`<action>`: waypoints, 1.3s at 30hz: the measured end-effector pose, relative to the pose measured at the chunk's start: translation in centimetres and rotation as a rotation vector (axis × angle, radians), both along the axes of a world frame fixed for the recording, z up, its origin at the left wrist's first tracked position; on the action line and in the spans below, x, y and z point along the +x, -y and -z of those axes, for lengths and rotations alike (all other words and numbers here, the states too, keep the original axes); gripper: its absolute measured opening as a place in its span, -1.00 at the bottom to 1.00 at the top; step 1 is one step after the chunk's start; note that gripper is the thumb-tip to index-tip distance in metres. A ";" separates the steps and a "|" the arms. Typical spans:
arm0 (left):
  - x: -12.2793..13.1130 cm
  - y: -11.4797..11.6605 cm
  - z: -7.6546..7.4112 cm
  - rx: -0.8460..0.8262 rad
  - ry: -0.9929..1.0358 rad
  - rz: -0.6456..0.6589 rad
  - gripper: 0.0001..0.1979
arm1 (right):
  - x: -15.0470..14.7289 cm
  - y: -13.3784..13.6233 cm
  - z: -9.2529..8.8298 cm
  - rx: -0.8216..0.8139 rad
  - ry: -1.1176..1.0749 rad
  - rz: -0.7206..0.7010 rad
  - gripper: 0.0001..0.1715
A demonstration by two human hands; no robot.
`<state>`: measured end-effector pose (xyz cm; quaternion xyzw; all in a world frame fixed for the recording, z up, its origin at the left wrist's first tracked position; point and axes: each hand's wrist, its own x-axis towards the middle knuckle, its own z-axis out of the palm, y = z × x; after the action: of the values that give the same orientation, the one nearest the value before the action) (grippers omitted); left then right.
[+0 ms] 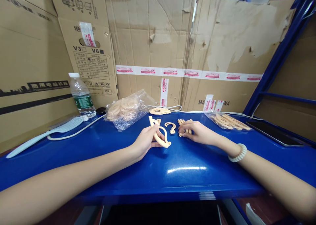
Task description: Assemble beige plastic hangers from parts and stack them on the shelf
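A cream plastic hanger arm (161,142), curved with an open middle, is gripped between the thumb and fingers of my left hand (148,137), raised slightly above the table. Another cream strip shows behind it, partly hidden. Between my hands a cream hanger hook (173,127), shaped like a question mark, lies on the blue table (187,182). My right hand (196,131) rests on the table with its fingers bent around a small group of cream plastic hanger parts (181,121); the fingers partly cover them.
Behind my hands lie stacked cream parts (160,111), a clear bag of cream rings (125,108) and a bag of cream strips (228,121). A water bottle (82,98) and pale blue hairbrush (61,126) are left, a dark tablet or phone (274,132) right. Cardboard (150,47) walls the back.
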<state>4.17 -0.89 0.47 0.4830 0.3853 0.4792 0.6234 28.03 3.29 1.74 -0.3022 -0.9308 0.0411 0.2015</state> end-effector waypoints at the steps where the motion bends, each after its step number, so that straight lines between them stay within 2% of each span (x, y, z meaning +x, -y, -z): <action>1: 0.0 0.0 0.0 -0.003 0.004 0.005 -0.61 | 0.0 0.0 -0.1 0.017 0.005 -0.001 -0.86; 8: 0.0 -0.2 -0.3 -0.050 0.029 0.007 -0.65 | 0.5 -0.5 0.1 0.111 0.040 0.039 -0.84; 14: 0.2 0.1 -0.8 -0.056 -0.022 0.003 -0.79 | 0.6 -0.4 -0.1 0.129 0.081 0.095 -0.81; 20: 0.4 0.5 -0.8 -0.025 -0.031 0.000 -0.93 | 0.6 -0.2 -0.4 0.116 0.103 0.070 -0.77; 23: 0.5 0.5 -0.6 -0.013 -0.047 -0.011 -0.92 | 0.4 0.1 -0.5 0.141 0.055 0.072 -0.79; 27: 0.4 0.4 -0.3 0.038 -0.064 -0.008 -0.91 | -0.7 1.7 -0.8 0.210 -0.098 -0.045 -0.63; 31: 0.2 0.3 0.0 0.112 -0.093 0.032 -0.86 | -2.4 3.7 -0.9 0.294 -0.026 -0.206 -0.58; 35: 0.3 0.4 0.2 0.167 -0.114 0.065 -0.76 | -3.2 4.6 -0.6 0.347 0.074 -0.272 -0.65; 39: 0.2 0.3 0.3 0.191 -0.148 0.023 -0.75 | -3.2 4.9 -0.8 0.366 0.101 -0.253 -0.71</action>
<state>4.42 -1.16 0.14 0.5785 0.3773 0.4694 0.5500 24.80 -1.59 2.56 -0.1433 -0.9621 -0.1189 0.1995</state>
